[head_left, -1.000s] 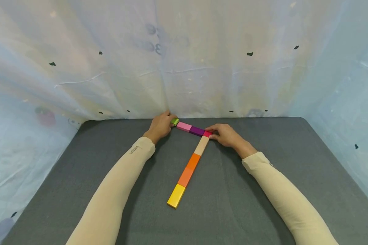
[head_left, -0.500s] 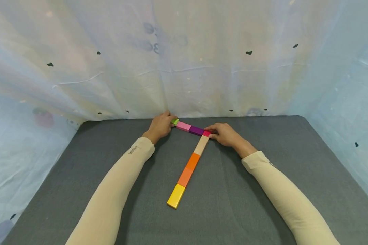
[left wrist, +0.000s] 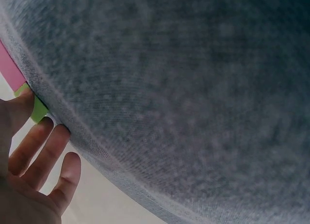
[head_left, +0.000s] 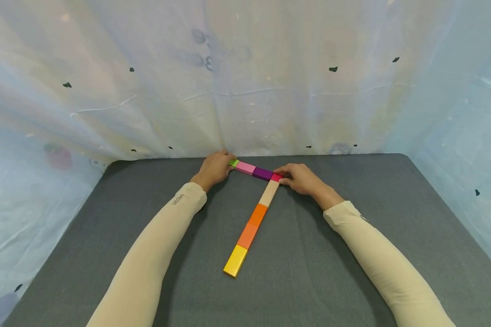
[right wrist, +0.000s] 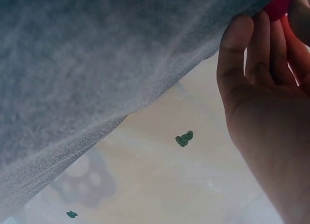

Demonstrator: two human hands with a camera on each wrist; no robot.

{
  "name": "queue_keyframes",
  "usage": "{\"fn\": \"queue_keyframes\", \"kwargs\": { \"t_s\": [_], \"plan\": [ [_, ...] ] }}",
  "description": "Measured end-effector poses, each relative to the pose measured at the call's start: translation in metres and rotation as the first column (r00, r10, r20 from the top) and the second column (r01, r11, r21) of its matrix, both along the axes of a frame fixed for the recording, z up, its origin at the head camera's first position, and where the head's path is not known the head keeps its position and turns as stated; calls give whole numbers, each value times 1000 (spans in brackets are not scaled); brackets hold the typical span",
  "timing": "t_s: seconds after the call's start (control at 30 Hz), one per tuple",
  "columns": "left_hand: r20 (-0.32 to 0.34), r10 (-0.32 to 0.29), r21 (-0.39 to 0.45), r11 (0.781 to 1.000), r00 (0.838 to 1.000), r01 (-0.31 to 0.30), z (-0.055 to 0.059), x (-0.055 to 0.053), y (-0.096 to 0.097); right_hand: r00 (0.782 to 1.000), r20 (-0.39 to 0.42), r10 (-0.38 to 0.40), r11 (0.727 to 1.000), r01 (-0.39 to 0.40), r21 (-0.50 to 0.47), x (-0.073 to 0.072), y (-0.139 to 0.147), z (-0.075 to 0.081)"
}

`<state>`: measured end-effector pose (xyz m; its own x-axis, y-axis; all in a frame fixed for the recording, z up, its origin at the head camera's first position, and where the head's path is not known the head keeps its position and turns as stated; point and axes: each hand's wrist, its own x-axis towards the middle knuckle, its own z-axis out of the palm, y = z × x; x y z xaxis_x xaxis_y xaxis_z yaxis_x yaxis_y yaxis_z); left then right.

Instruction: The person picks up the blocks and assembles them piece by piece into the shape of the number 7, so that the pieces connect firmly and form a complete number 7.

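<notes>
My left hand pinches a light green block between thumb and fingers, at the left end of a short row. Against it lies a pink block, followed by a dark purple block and a crimson block. The crimson block sits between the thumb and fingers of my right hand, which partly cover it. From that corner a second line runs toward me: a beige block, an orange block, a lighter orange block and a yellow block.
The blocks lie flat on a dark grey cloth-covered table. Its back edge, just beyond my left hand, meets a pale printed curtain. More of the curtain hangs at both sides.
The small gap between the green and pink blocks has closed, with my left hand still at the green one. My right hand has stayed at the crimson block.
</notes>
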<state>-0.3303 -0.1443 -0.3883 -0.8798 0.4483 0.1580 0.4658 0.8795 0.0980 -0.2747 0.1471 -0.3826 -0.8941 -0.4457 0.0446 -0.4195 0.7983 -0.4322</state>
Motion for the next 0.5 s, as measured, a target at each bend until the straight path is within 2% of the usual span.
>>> {"fn": "queue_keyframes", "kwargs": {
  "t_s": [0.23, 0.5],
  "plan": [
    [12, 18, -21, 1000, 1000, -18, 2, 1, 0, 1000, -5, 12, 1000, -12, -8, -1, 0, 0],
    [32, 34, -1, 999, 999, -34, 3, 5, 2, 1000, -3, 5, 1000, -5, -8, 0, 2, -1]
  ]
}}
